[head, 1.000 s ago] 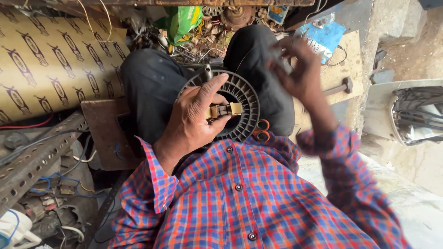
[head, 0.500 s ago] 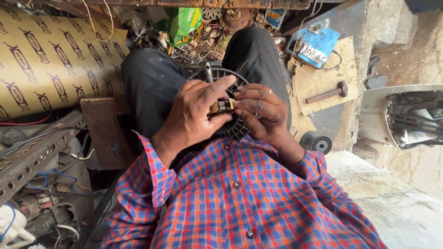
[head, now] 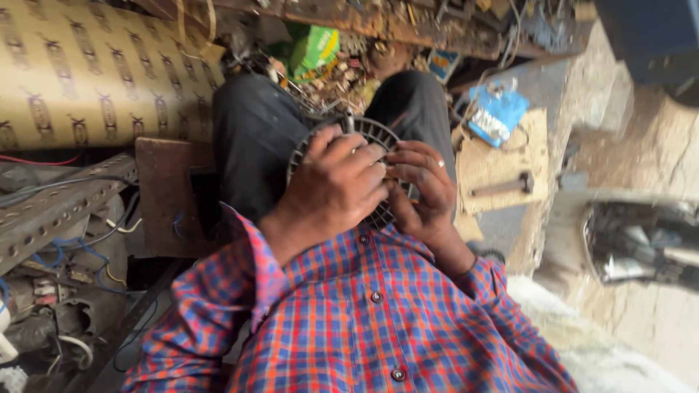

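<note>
Both hands on a round slotted part, frame centre.

Printed tan sheet [head: 87, 73] upper left. The black round slotted part [head: 375, 135] rests on the lap; left hand [head: 331, 193] curled over it, right hand [head: 422, 193] gripping its right edge. Hammer [head: 502, 186] on board at right.

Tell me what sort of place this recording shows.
Probably a small repair workshop for electrical or motor parts. Both hands, left hand and right hand, work on a round slotted motor part in the lap; a hammer, loose wires and scrap metal lie around.
</note>
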Action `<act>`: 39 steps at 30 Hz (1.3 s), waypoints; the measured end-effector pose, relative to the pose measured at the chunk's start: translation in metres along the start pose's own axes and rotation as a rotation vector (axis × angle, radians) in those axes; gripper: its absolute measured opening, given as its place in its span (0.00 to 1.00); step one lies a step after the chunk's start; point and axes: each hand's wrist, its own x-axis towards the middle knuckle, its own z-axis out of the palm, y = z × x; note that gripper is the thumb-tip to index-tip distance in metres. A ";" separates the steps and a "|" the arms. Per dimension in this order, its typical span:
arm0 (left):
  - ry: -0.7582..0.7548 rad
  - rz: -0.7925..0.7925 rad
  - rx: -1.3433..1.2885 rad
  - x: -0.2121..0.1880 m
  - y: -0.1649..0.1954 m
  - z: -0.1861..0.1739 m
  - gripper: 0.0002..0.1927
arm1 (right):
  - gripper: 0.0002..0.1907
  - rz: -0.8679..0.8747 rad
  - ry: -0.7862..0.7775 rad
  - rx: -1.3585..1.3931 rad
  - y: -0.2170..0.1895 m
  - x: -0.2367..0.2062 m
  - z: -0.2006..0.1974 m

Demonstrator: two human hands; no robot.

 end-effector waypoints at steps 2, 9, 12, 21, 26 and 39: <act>0.191 -0.129 -0.251 -0.011 -0.006 -0.008 0.16 | 0.11 -0.082 -0.050 -0.102 -0.004 0.002 0.000; 0.177 -0.243 -0.340 -0.045 -0.017 0.009 0.10 | 0.13 -0.147 0.109 -0.256 -0.005 -0.005 0.020; 0.227 -0.277 -0.288 -0.049 -0.010 0.026 0.10 | 0.12 -0.159 0.184 -0.235 0.000 -0.012 0.029; 0.264 -0.326 -0.560 -0.049 -0.017 0.026 0.14 | 0.09 -0.081 0.094 -0.164 -0.008 -0.002 0.023; 0.261 -0.314 -0.589 -0.052 -0.021 0.019 0.14 | 0.15 -0.188 -0.136 -0.012 -0.016 0.029 0.001; 0.320 -0.291 -0.721 -0.050 -0.032 0.029 0.07 | 0.10 -0.038 -0.202 0.174 -0.006 0.027 0.008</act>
